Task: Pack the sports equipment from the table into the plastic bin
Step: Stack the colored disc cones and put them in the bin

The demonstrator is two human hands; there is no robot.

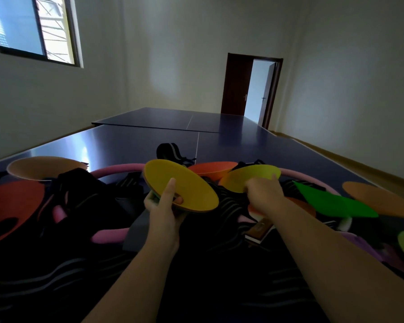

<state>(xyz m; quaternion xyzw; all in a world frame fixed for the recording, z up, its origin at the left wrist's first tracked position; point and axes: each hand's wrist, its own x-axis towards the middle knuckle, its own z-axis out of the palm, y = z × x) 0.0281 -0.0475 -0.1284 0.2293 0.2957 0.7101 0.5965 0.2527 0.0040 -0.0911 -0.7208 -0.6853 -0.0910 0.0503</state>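
Observation:
My left hand (165, 207) grips a small stack of disc cones with a yellow cone (184, 183) on top, held tilted above the pile, thumb on the yellow face. My right hand (264, 188) grips the near rim of a second yellow disc cone (250, 177) lying just right of the stack. Behind these two sits an orange-red cone (211, 170). A pink foam ring (117, 170) and black striped straps (222, 206) lie under and around the cones. No plastic bin is in view.
More cones lie around: a pale orange one (44, 167) at far left, a red one (12, 203) at left, a green one (331, 201), an orange one (380, 199) at right. The blue table-tennis table (231, 141) stretches ahead. An open door (259, 92) is at the back.

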